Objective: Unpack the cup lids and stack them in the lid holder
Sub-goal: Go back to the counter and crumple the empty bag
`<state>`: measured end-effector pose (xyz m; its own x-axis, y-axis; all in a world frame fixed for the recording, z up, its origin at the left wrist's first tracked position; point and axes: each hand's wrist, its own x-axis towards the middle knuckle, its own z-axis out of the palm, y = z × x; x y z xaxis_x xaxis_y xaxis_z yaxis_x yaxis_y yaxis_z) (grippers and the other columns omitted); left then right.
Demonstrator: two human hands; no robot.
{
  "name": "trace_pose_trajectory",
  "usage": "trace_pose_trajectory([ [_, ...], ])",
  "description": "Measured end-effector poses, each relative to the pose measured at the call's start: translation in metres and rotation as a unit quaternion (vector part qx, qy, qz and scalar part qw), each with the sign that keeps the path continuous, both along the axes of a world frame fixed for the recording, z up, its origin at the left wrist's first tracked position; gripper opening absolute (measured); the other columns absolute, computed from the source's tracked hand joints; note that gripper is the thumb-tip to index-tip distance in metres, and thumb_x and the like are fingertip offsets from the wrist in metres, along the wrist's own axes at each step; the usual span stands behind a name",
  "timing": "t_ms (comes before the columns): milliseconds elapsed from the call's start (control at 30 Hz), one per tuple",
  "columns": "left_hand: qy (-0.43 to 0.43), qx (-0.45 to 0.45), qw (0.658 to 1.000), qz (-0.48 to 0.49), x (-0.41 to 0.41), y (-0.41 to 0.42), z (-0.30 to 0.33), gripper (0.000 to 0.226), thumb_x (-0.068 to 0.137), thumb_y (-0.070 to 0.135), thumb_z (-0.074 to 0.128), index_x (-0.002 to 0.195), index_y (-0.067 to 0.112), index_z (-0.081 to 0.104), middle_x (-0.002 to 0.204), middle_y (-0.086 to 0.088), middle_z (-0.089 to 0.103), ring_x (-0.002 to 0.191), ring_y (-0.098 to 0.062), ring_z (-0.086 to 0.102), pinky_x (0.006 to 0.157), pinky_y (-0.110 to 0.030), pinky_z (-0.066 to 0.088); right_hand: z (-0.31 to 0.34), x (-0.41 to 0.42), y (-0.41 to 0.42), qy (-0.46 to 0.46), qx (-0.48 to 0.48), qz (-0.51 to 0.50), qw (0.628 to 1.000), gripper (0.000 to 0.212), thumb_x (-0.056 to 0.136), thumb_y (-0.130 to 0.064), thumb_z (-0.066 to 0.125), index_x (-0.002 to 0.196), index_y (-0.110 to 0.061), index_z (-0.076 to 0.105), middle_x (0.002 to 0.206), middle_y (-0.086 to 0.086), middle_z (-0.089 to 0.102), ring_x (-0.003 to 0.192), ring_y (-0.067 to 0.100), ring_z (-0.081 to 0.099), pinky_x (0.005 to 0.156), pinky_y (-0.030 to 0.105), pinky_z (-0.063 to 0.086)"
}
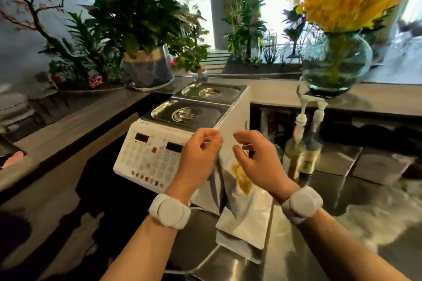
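Observation:
A clear plastic bag (243,210) with a yellow print hangs between my hands, and its lower end rests on the steel counter (230,264). My left hand (201,150) pinches the bag's top edge on the left, fingers curled. My right hand (253,157) has curled fingers at the top edge on the right and seems to hold the thin film. The image is blurred, so I cannot make out cup lids inside the bag. No lid holder is in view.
Just behind my hands stands a white machine (155,155) with two lidded steel pans (189,112). Two pump bottles (301,143) stand to the right. A glass vase (335,68) of yellow flowers and potted plants (146,29) sit on the raised ledge.

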<state>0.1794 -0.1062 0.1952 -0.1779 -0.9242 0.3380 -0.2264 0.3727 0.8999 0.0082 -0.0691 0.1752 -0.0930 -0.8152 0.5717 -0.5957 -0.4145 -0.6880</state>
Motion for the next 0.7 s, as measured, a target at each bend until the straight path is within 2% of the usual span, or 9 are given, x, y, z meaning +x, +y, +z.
trace_pose_trajectory([
  [67,-0.002,0.0,1.0,-0.017,-0.025,0.003,-0.001,0.007,0.098,0.045,0.062,0.103,0.04,0.064,0.103,0.008,0.073,0.097,-0.012,0.07,0.081,-0.032,0.061,-0.004,-0.022,0.006,0.009,0.01,-0.017,1.0,0.028,0.092,-0.024,0.066,0.119,-0.021,0.062,0.109,-0.009,0.06,0.098,0.006,0.062,0.086,0.02,0.052],
  [233,-0.041,-0.023,0.997,-0.056,-0.095,0.007,-0.01,0.003,0.101,0.043,0.059,0.101,0.045,0.062,0.098,0.021,0.071,0.095,0.001,0.067,0.08,-0.024,0.061,-0.023,-0.087,0.026,-0.017,0.056,-0.055,0.997,0.029,0.092,-0.024,0.066,0.121,-0.024,0.062,0.112,-0.01,0.061,0.101,0.002,0.06,0.088,0.021,0.052],
  [300,-0.042,-0.021,0.996,-0.078,-0.123,0.01,-0.017,0.007,0.102,0.037,0.061,0.099,0.044,0.063,0.095,0.018,0.072,0.092,0.003,0.067,0.081,-0.027,0.061,-0.031,-0.113,0.036,-0.019,0.074,-0.076,0.994,0.032,0.091,-0.022,0.067,0.123,-0.025,0.062,0.114,-0.013,0.058,0.101,-0.003,0.058,0.09,0.023,0.054],
  [400,-0.05,0.004,0.993,-0.11,-0.164,0.015,-0.031,0.011,0.102,0.03,0.062,0.098,0.04,0.064,0.097,0.012,0.073,0.088,-0.001,0.068,0.081,-0.033,0.06,-0.045,-0.152,0.051,-0.036,0.085,-0.112,0.989,0.027,0.09,-0.023,0.068,0.117,-0.026,0.064,0.114,-0.012,0.058,0.1,0.003,0.06,0.088,0.026,0.055],
  [500,-0.046,0.014,0.99,-0.133,-0.2,0.02,-0.049,0.012,0.101,0.024,0.064,0.097,0.036,0.066,0.092,0.008,0.073,0.083,-0.004,0.069,0.078,-0.034,0.059,-0.055,-0.185,0.067,-0.026,0.097,-0.146,0.984,0.028,0.088,-0.028,0.07,0.116,-0.027,0.063,0.11,-0.012,0.058,0.097,0.001,0.059,0.082,0.006,0.045],
  [533,-0.053,0.02,0.988,-0.143,-0.212,0.021,-0.056,0.01,0.101,0.024,0.065,0.098,0.034,0.067,0.092,0.007,0.073,0.083,-0.006,0.069,0.079,-0.037,0.06,-0.059,-0.197,0.073,-0.026,0.104,-0.156,0.982,0.031,0.087,-0.027,0.071,0.117,-0.026,0.063,0.11,-0.01,0.059,0.097,0.002,0.059,0.081,0.003,0.042],
  [600,-0.073,0.045,0.984,-0.158,-0.233,0.024,-0.069,0.007,0.1,0.027,0.066,0.099,0.034,0.066,0.093,0.006,0.073,0.087,-0.011,0.07,0.082,-0.043,0.061,-0.068,-0.217,0.083,-0.022,0.112,-0.185,0.976,0.035,0.084,-0.021,0.073,0.118,-0.021,0.064,0.109,-0.007,0.059,0.096,0.004,0.057,0.082,0.006,0.039],
  [700,-0.085,0.048,0.979,-0.178,-0.266,0.026,-0.088,0.008,0.099,0.028,0.067,0.096,0.035,0.066,0.091,0.005,0.072,0.086,-0.013,0.07,0.08,-0.041,0.062,-0.082,-0.246,0.097,-0.015,0.127,-0.227,0.965,0.038,0.081,-0.014,0.074,0.118,-0.015,0.065,0.106,-0.008,0.056,0.094,0.006,0.056,0.083,0.018,0.045],
])
